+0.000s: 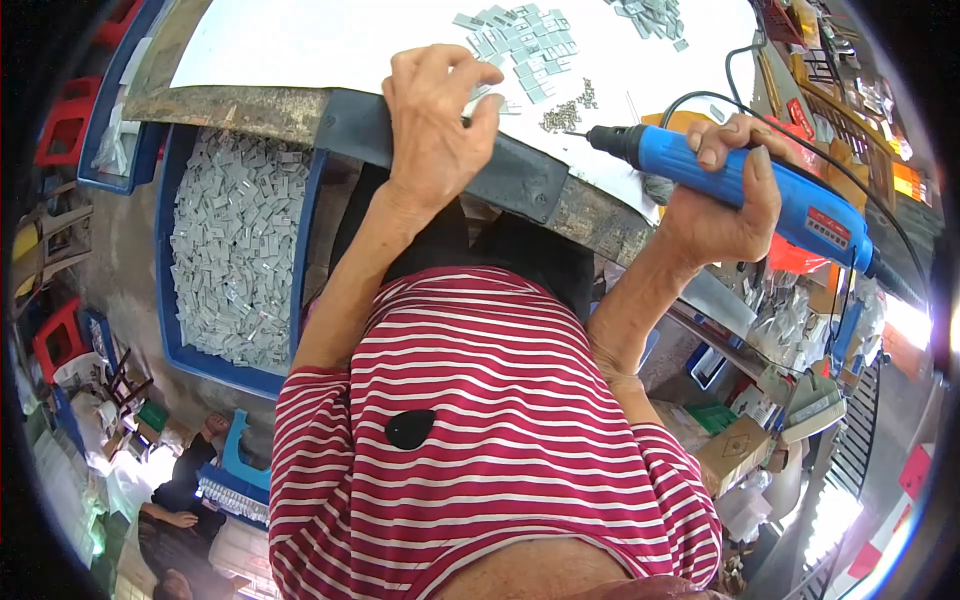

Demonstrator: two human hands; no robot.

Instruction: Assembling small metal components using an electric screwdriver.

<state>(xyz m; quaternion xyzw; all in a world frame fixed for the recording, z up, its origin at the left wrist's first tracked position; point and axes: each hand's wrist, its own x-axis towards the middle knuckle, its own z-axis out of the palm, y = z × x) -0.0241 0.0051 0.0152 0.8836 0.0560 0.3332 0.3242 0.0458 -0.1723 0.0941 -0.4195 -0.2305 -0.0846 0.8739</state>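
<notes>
My right hand [725, 190] is wrapped round a blue electric screwdriver [815, 205], its dark nose and thin bit pointing left over the white work surface. Above the table's front edge is my left hand [440, 125], fingers bent, with a gap between thumb and forefinger and nothing visible in it. Just beyond it lies a spread of small grey pieces [525, 45], flat and rectangular. A little heap of tiny brass-coloured screws [568, 108] sits between that spread and the screwdriver's bit.
Another pile of grey pieces [650, 20] lies farther back. A blue bin [172, 335] full of similar pieces stands below the table at left. A black cable [700, 95] loops behind the screwdriver. Dark sheet [520, 175] covers part of the table edge. Another person [185, 510] is at lower left.
</notes>
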